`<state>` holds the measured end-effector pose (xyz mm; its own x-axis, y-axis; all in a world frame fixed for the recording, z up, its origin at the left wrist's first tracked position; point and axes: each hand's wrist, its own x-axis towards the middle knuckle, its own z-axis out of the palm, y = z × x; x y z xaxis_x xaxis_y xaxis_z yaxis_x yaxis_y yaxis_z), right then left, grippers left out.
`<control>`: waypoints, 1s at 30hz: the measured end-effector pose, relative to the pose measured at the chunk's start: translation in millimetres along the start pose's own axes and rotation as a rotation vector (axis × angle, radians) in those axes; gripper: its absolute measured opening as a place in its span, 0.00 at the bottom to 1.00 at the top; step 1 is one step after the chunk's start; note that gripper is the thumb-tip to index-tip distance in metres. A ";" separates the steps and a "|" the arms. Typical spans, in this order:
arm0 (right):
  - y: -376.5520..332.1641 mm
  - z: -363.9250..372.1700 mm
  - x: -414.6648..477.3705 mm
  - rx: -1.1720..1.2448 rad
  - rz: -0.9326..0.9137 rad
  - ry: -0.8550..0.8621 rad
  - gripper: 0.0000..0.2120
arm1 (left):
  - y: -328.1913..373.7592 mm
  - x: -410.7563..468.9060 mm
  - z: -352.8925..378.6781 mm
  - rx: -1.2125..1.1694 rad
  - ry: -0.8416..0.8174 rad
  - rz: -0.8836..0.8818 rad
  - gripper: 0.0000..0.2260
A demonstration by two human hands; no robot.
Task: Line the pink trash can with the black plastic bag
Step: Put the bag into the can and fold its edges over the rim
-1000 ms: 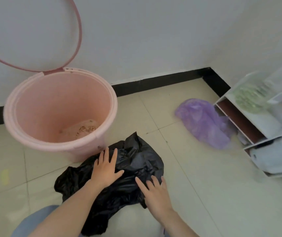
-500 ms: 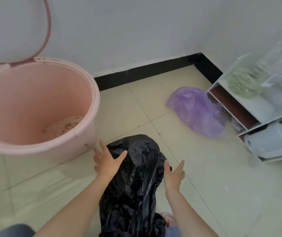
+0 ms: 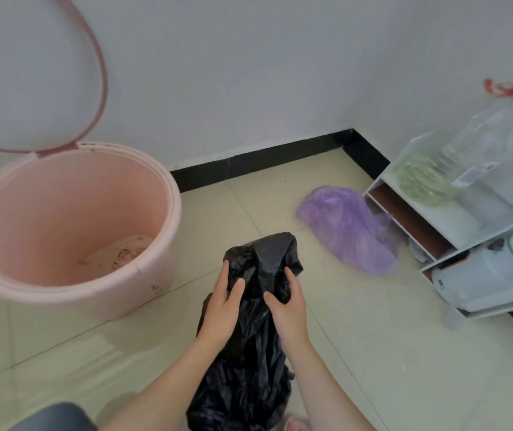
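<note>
The pink trash can [image 3: 155, 244] stands on the floor at the left, empty of any liner, with its ring lid [image 3: 101, 88] flipped up against the wall. A crumpled black plastic bag [image 3: 249, 368] hangs lengthwise in front of me, right of the can. My left hand [image 3: 222, 309] grips the bag's upper left side. On the bag's upper right side my right hand [image 3: 289, 306] pinches the plastic. The bag's top end [image 3: 267, 247] sticks up above both hands.
A purple plastic bag [image 3: 348, 228] lies on the tile floor to the right. A white shelf unit [image 3: 454, 219] with clear bottles and a white appliance stands in the right corner. A black baseboard [image 3: 258, 163] runs along the wall.
The bag has gone from lying spread on the floor to being gathered lengthwise. Both hands, open around it half a second ago, now close on its upper part.
</note>
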<state>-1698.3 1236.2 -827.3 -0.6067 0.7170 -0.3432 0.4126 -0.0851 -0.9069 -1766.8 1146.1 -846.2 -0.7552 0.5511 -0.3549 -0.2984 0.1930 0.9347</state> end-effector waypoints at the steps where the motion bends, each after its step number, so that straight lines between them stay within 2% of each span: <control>1: -14.7 -2.3 -3.8 -0.019 -0.059 0.016 0.29 | 14.0 -6.3 -0.9 -0.001 0.019 0.053 0.24; 7: -115.6 -10.2 -36.7 -0.179 -0.382 0.029 0.27 | 96.7 -61.1 -29.2 -0.006 0.158 0.317 0.21; 11: -176.0 8.8 -65.4 -0.274 -0.577 -0.108 0.24 | 139.8 -103.2 -65.9 0.012 0.280 0.472 0.22; 16: -230.3 70.9 -86.2 -0.348 -0.782 -0.299 0.22 | 178.1 -138.4 -124.1 0.103 0.636 0.534 0.27; 18: -229.0 109.4 -81.2 -0.496 -0.837 -0.352 0.23 | 180.2 -130.7 -151.1 0.266 0.773 0.435 0.31; 20: -210.3 146.1 -68.5 -0.688 -0.805 -0.438 0.26 | 173.3 -110.2 -176.7 0.507 0.821 0.222 0.34; 22: -181.9 169.0 -50.1 -0.919 -0.780 -0.529 0.30 | 153.0 -87.3 -193.8 0.715 0.756 0.017 0.36; 24: -163.0 177.3 -35.6 -1.079 -0.782 -0.584 0.30 | 129.7 -71.0 -203.8 0.799 0.649 -0.109 0.37; 28: -155.5 164.8 -24.1 -1.126 -0.876 -0.575 0.26 | 104.9 -57.6 -213.4 0.954 0.532 -0.198 0.36; 30: -157.2 154.5 -17.7 -1.160 -0.945 -0.504 0.25 | 102.3 -54.1 -216.6 1.018 0.496 -0.248 0.34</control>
<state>-1857.4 1130.0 -716.3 -0.9928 -0.1127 -0.0417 -0.0995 0.9656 -0.2404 -1882.9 960.2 -735.4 -0.9550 0.0710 -0.2880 -0.0331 0.9394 0.3413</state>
